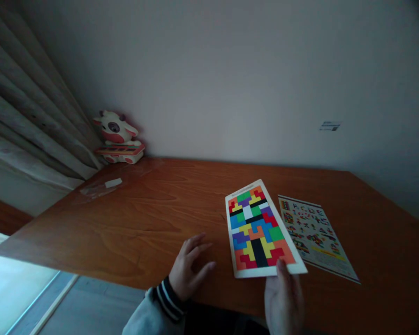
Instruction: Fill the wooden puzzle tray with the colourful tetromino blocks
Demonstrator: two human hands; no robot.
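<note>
A white-framed puzzle board filled with coloured block pieces lies on the wooden table, its near edge lifted slightly. My right hand grips that near edge, thumb on top. My left hand rests on the table to the left of the board, fingers stretched out and apart, holding nothing. A grey sleeve with striped cuff covers the left wrist.
A printed sheet of coloured patterns lies right of the board. A cow-shaped toy stands at the back left corner by the curtain. A clear plastic bag lies near it. The wall runs behind the table.
</note>
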